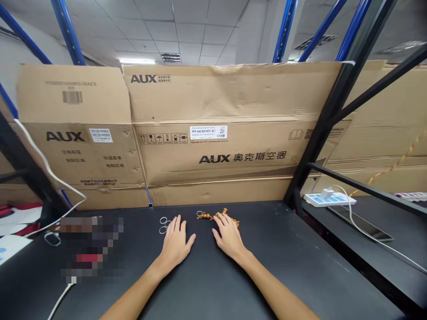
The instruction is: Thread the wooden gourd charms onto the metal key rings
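My left hand [175, 243] lies flat and palm down on the black table [287, 266], fingers spread. Just past its fingertips sit several small silver metal rings [164, 225]. My right hand [228, 238] also rests palm down, its fingertips reaching a strand of carved wooden beads [218, 217]. The strand lies in a loose line at the table's far side, partly hidden behind those fingers. Neither hand holds anything.
Flattened AUX cardboard cartons [213, 138] stand along the table's back edge, between blue steel rack uprights [283, 31]. A white power strip [328, 198] with a plugged-in cable lies on a lower surface to the right. A pixelated patch [91, 249] covers part of the table's left side.
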Demonstrator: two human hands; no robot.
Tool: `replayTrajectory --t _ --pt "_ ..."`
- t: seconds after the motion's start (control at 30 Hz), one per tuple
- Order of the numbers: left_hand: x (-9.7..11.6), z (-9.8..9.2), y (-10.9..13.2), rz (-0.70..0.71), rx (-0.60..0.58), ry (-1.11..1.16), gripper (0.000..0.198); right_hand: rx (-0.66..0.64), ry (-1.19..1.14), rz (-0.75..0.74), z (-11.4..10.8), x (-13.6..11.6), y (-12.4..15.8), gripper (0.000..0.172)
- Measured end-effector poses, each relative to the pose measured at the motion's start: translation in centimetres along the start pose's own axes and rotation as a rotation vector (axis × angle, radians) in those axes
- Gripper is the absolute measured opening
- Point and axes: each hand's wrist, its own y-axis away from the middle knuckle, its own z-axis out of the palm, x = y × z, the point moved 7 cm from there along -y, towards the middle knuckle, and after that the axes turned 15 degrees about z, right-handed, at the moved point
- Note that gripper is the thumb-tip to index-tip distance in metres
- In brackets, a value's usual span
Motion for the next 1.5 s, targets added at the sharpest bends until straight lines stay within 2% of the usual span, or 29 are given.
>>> replayTrajectory --t 0.13,0.3,0.43,0.53,0.77,0.87,1.03,1.2,1.5 --pt "0.5 -0.4 -0.3 0.038 -0.008 0.036 0.045 0.001 -0.007 -0.027 0.1 0.1 -0.1 0.028" --pt "2.4 -1.6 -0.6 0.239 0.046 0.233 0.026 -0.045 -0.087 -0.078 -0.1 -1.0 0.3 0.017" --pt "2.0 -1.6 -0.5 0.205 0.096 0.222 0.027 -0.006 -0.072 -0.090 -0.1 -1.2 0.6 0.018" --pt "1.9 -1.4 -0.5 0.216 0.073 0.252 0.026 -0.013 -0.068 -0.112 0.5 -1.0 0.8 0.014" --pt "3.9 -2.4 -0.4 0.413 -0.050 0.379 0.036 -0.064 -0.172 -0.178 1.2 -1.3 1.1 0.012" --pt "4.1 -2.3 -0.4 0.428 -0.089 0.381 0.031 -0.092 -0.204 -0.211 1.0 -1.7 1.3 0.012" --pt "3.9 -2.1 -0.6 0.368 -0.029 0.424 0.016 -0.123 -0.246 -0.219 0.5 -2.0 1.4 0.011" --pt "4.2 -2.4 -0.8 0.346 -0.044 0.386 0.011 -0.134 -0.295 -0.205 0.1 -2.2 1.3 0.013" --pt "5.7 -2.2 -0.8 0.501 -0.094 0.123 0.026 -0.118 -0.318 -0.206 0.0 -2.0 1.4 0.014"
